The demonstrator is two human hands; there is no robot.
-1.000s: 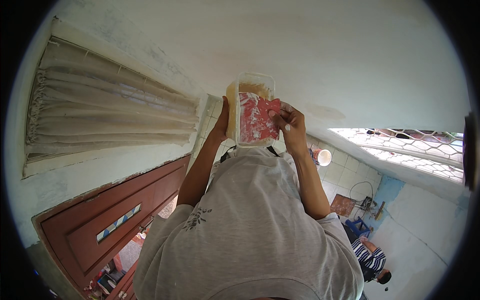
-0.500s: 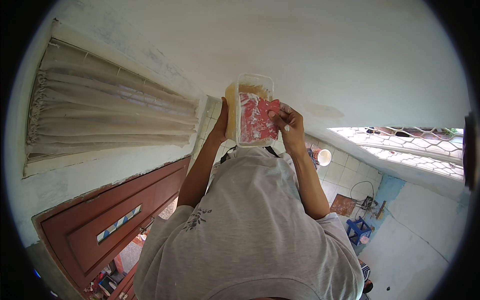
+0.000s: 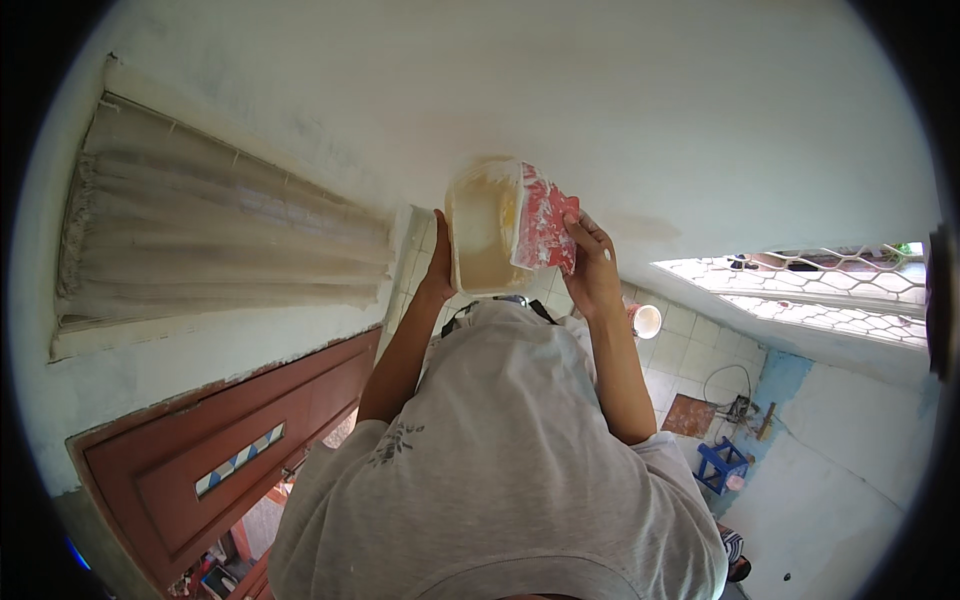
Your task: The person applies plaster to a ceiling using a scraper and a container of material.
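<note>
Smeared red scraper (image 3: 547, 222) shifted right, pinched by right fingers (image 3: 583, 237); left fingers (image 3: 441, 242) hold boxy translucent tub (image 3: 480, 235).

Beige gathered curtain (image 3: 220, 220) hung at left, reddish-brown door (image 3: 330, 390) below it with blue-and-white patterned strip (image 3: 240, 460). Over right: pale wire grille (image 3: 845, 266), bucket (image 3: 647, 321) on light floor tiles (image 3: 672, 348), brown square panel (image 3: 689, 416) near messy cable (image 3: 740, 408), blue stool (image 3: 720, 465) close by. Person in striped top (image 3: 733, 543) barely showed, bottom right.

A pale tiled floor (image 3: 672, 346) carries a bucket (image 3: 647, 321), brown board (image 3: 688, 416) and blue stool (image 3: 721, 466).
</note>
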